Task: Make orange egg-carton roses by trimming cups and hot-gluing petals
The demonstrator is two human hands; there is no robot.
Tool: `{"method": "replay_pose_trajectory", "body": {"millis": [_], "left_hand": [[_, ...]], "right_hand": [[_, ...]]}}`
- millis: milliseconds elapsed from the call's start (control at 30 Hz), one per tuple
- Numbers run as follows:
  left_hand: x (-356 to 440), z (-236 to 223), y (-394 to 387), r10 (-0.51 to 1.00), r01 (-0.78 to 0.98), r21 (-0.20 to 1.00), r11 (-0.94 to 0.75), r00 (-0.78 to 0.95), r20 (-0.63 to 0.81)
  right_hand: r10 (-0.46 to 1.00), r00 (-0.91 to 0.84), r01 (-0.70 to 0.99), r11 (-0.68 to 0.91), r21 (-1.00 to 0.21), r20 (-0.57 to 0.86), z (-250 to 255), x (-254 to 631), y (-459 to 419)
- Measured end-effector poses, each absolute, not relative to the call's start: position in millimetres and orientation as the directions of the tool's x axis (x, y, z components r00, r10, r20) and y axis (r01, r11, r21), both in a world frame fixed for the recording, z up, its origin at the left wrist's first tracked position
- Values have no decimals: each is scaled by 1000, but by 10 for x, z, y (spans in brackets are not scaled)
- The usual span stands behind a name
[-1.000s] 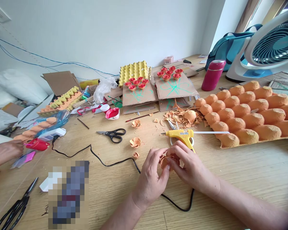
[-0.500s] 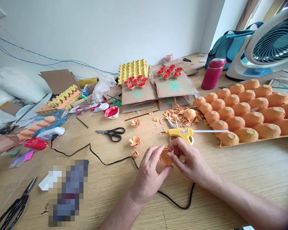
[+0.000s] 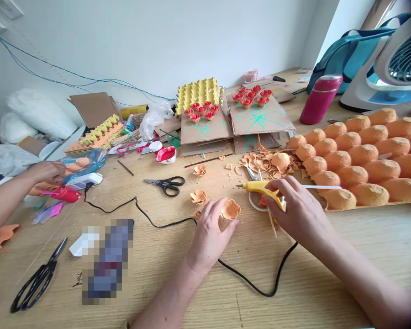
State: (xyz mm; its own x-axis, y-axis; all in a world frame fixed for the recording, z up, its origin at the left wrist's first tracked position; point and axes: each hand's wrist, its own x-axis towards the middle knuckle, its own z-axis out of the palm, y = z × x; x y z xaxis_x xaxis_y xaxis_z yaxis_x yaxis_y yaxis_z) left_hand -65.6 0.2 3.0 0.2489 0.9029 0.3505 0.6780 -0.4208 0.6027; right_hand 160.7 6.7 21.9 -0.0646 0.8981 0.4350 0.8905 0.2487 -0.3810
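Head cam: your L hand (image 3: 208,232) is clamped on orange flower (image 3: 230,209); your R hand (image 3: 294,211) grips glue gun (image 3: 255,186), white stick (image 3: 322,187) out back, nr egg tray (image 3: 368,169).

A pale wood-grain counter (image 3: 304,301) fills the lower frame. At right lies an orange egg tray (image 3: 366,160), touching scraps (image 3: 263,162) heaped right of centre. Two orange flowers (image 3: 198,196) sit mid-frame, black scissors (image 3: 164,183) just beside them. A black cord (image 3: 171,224) winds across the middle. Longer scissors (image 3: 48,266) lie lower left, near a pixelated item (image 3: 108,265); a pink bottle (image 3: 321,100) stands upper right.
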Motion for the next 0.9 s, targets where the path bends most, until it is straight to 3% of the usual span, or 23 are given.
{"method": "replay_pose_trajectory", "body": {"millis": [167, 467, 667, 900], "left_hand": [[-661, 13, 1, 895, 721, 542, -433, 270, 355], [-661, -66, 7, 904, 730, 536, -424, 300, 305], [-660, -63, 10, 909, 734, 539, -414, 302, 286], [-652, -66, 16, 897, 721, 537, -438, 308, 318]], "right_hand": [[920, -60, 952, 170, -256, 387, 162, 1661, 72], [966, -48, 991, 79, -110, 256, 148, 1651, 49], [997, -4, 990, 15, -139, 75, 207, 1631, 42], [983, -44, 952, 95, -291, 179, 102, 1679, 67]]}}
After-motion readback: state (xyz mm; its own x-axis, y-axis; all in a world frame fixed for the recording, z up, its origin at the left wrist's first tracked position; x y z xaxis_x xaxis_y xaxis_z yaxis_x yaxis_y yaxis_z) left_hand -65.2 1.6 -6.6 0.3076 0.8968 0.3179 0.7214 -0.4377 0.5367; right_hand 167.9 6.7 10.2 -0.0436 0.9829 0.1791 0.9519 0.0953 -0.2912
